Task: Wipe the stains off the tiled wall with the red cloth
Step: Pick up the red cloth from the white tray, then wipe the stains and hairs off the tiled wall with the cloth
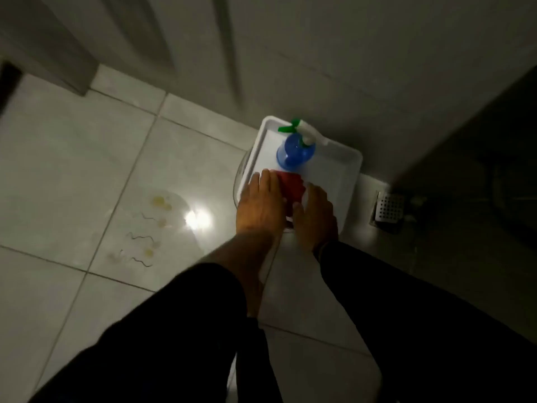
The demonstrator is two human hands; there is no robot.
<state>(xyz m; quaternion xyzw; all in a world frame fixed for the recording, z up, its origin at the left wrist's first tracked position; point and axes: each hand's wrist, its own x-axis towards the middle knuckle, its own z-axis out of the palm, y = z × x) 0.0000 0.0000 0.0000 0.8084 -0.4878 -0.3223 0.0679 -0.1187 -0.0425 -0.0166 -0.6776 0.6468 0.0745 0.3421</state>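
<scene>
The red cloth (292, 186) lies folded in a white tray (350, 167), just in front of a blue spray bottle (295, 152). My left hand (261, 205) rests flat over the cloth's left edge with its fingers stretched out. My right hand (315, 216) sits at the cloth's lower right corner, thumb on one side and fingers on the other; whether it grips is unclear. Yellow blotches and dark squiggly stains (151, 228) mark a pale glossy tile to the left of the tray. Both my forearms wear dark sleeves.
The spray bottle has a white and green trigger head (299, 128) leaning on the tray's far rim. A metal drain grate (389, 209) sits right of the tray. A dark bulky shape (494, 170) fills the right side. A light glare (199, 219) shines beside the stains.
</scene>
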